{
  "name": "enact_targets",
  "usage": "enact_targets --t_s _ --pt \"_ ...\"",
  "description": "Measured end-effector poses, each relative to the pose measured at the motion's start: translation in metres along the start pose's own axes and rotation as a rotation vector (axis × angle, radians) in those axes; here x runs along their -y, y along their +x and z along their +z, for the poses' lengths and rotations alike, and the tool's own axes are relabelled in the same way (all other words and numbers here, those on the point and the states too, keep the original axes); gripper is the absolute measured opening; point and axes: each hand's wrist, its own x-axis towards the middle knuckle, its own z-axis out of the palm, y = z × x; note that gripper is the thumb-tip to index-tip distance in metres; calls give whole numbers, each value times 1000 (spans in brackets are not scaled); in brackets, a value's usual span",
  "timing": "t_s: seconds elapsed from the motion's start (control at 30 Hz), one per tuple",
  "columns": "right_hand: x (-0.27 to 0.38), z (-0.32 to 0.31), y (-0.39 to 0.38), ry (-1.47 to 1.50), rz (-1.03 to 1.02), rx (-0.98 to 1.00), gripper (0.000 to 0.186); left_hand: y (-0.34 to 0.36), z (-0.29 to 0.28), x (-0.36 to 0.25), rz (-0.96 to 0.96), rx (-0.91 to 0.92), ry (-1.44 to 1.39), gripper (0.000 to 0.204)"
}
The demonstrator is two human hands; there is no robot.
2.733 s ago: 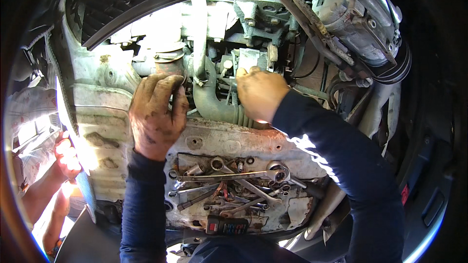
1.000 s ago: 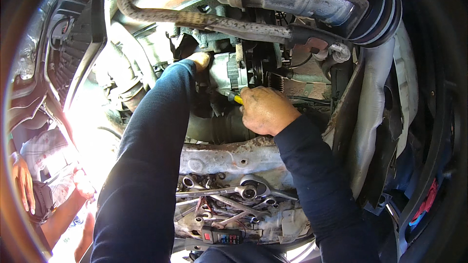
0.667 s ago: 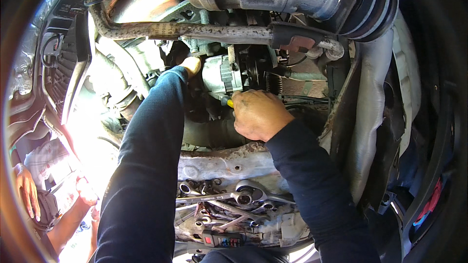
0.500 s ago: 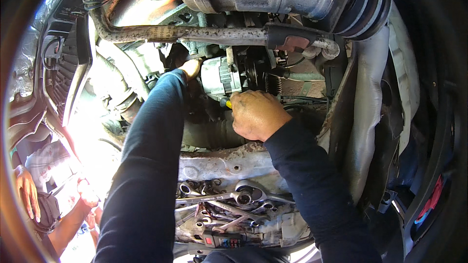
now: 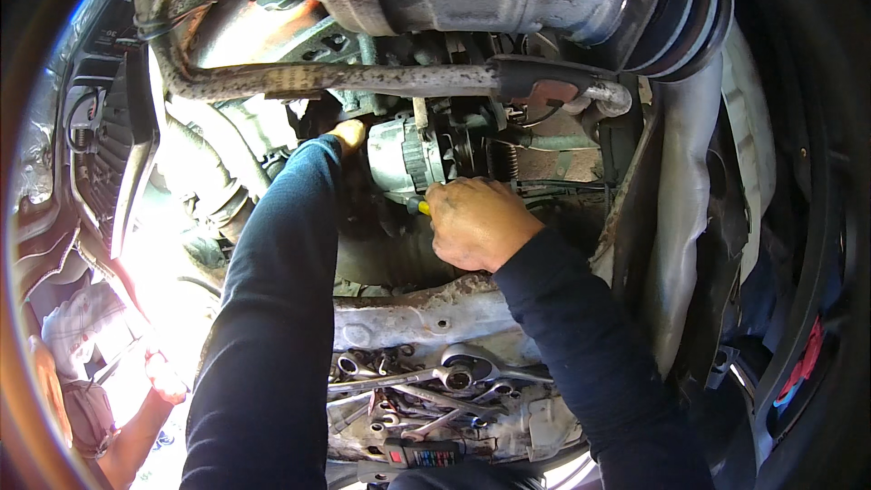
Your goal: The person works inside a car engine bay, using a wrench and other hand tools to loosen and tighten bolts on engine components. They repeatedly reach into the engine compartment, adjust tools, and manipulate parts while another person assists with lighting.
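Observation:
A silver, ribbed alternator (image 5: 388, 158) sits in the middle of the engine bay. Just below it, my right hand (image 5: 476, 222) is closed round a yellow-and-dark tool handle (image 5: 419, 207), whose tip end pokes out to the left of the fist. The rest of that tool is hidden, so its exact kind does not show. At the alternator's left side, my left hand (image 5: 350, 134) reaches in among dark engine parts. Its fingers are mostly out of sight, and whether they grip anything is hidden.
A rusty metal pipe (image 5: 399, 80) crosses above both hands. Several wrenches (image 5: 426, 386) lie on the grey front crossmember (image 5: 426, 319) between my forearms. A thick corrugated black hose (image 5: 694, 14) is at upper right. Another person's arm (image 5: 136, 436) shows at lower left.
The view has shifted slightly, so the engine parts sit a little lower and further left. Both hands keep their places by the alternator. At lower left, the other person's hand has moved.

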Motion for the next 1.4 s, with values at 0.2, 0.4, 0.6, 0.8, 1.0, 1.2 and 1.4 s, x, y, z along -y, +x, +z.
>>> enact_targets --t_s 0.2,0.4,0.6,0.8,1.0,1.2,1.4 --pt "2 9 1 -75 -62 -244 21 -2 -9 7 -25 31 19 44" --pt "1 13 -1 -9 -21 -186 23 -3 -8 7 -46 50 28 44" --pt "2 15 0 -15 -33 -260 19 -5 -10 10 -55 58 32 43" --pt "2 15 0 2 -24 -200 19 -6 -9 13 -56 67 32 43" --pt "3 15 -2 -38 -25 -240 19 -2 -12 15 -58 80 41 43" --pt "4 15 -1 -28 -17 -245 17 -6 -10 20 -65 90 40 43" --pt "5 16 -2 3 4 -263 16 -9 -4 23 -69 97 41 43"
